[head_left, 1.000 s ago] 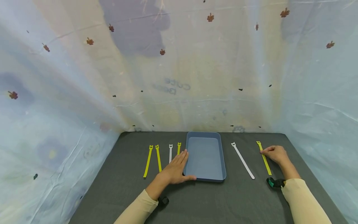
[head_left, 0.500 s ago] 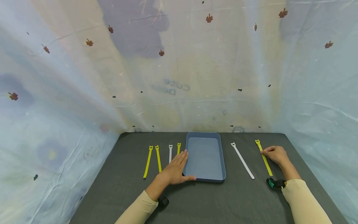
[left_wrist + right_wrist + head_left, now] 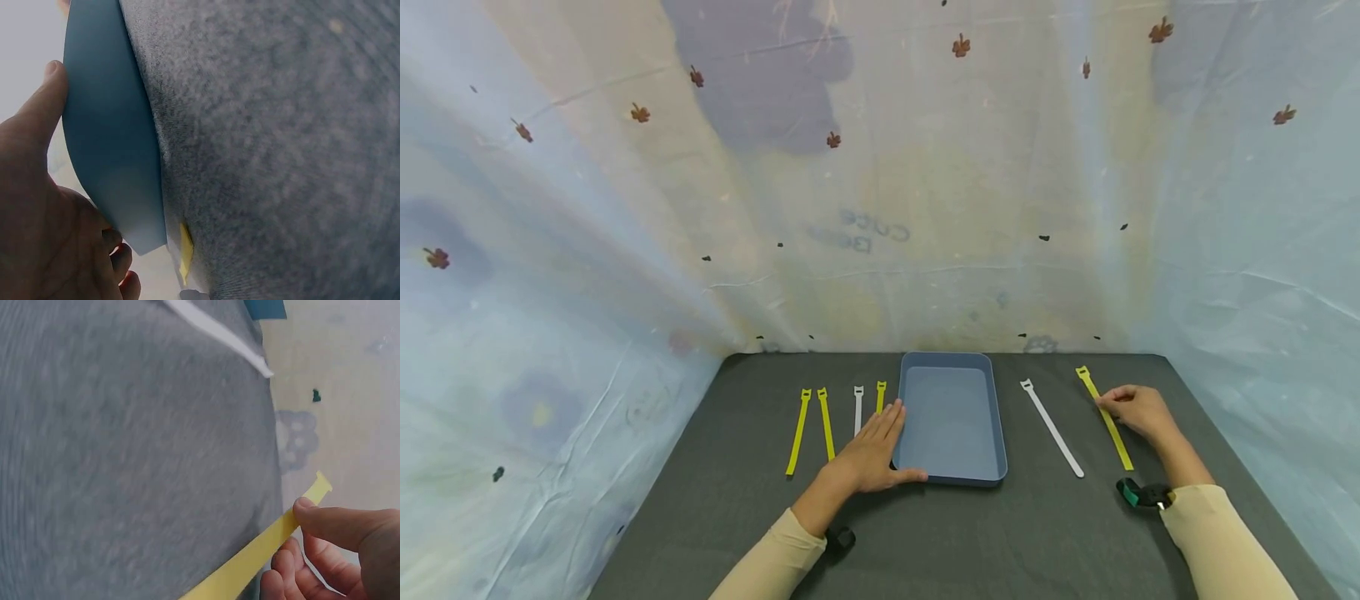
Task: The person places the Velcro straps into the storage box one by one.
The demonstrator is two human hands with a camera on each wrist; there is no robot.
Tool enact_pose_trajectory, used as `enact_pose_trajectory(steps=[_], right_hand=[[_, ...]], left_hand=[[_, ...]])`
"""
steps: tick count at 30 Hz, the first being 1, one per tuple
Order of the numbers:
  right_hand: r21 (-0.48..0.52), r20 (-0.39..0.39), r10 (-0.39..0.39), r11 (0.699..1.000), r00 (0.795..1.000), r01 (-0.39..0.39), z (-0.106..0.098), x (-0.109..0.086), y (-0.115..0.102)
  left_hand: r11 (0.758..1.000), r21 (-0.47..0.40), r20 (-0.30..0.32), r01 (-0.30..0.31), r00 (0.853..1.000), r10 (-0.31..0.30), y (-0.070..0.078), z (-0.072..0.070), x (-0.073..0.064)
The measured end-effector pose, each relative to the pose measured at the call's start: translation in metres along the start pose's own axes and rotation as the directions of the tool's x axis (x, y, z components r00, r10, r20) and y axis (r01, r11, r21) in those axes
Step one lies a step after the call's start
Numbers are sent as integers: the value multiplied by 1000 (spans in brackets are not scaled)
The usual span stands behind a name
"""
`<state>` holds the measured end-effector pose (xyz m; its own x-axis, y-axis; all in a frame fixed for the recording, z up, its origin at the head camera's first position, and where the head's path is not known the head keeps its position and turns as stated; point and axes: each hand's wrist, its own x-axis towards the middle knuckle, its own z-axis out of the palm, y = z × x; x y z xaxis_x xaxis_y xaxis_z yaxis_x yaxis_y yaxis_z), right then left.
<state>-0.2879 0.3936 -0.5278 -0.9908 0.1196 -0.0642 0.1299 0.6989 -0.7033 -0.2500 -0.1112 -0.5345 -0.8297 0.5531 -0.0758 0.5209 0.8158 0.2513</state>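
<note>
My right hand (image 3: 1138, 410) pinches a yellow hook-and-loop cable tie (image 3: 1117, 439) between thumb and fingers, near its slotted head. In the right wrist view the tie (image 3: 240, 565) slants up with its head end past the thumb. My left hand (image 3: 867, 458) rests at the near left corner of a shallow blue-grey tray (image 3: 957, 479), fingers straight along the left side and thumb at the front rim. Seen from the left wrist, the thumb (image 3: 45, 103) touches the tray's wall (image 3: 109, 119). The tray has nothing in it.
A white tie (image 3: 1051, 427) lies right of the tray. To its left lie a white tie (image 3: 858, 408) and several yellow ones, including the outermost yellow tie (image 3: 798, 433); my left hand partly hides some. A patterned curtain (image 3: 955, 208) rises behind the dark table (image 3: 970, 542).
The head end of the yellow tie in my right hand has swung left and away from me, tilting the strip more. My left hand and the tray stay put.
</note>
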Motion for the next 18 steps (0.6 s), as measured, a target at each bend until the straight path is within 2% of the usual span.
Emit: enact_pose_trajectory(steps=[11, 18], right_hand=[[22, -53, -79, 996, 995, 81, 8, -8, -34], [26, -86, -119, 992, 989, 121, 15, -10, -54]], left_hand=[[1000, -20, -3, -4, 1000, 4, 1, 3, -1], [1000, -21, -2, 5, 1000, -5, 7, -3, -4]])
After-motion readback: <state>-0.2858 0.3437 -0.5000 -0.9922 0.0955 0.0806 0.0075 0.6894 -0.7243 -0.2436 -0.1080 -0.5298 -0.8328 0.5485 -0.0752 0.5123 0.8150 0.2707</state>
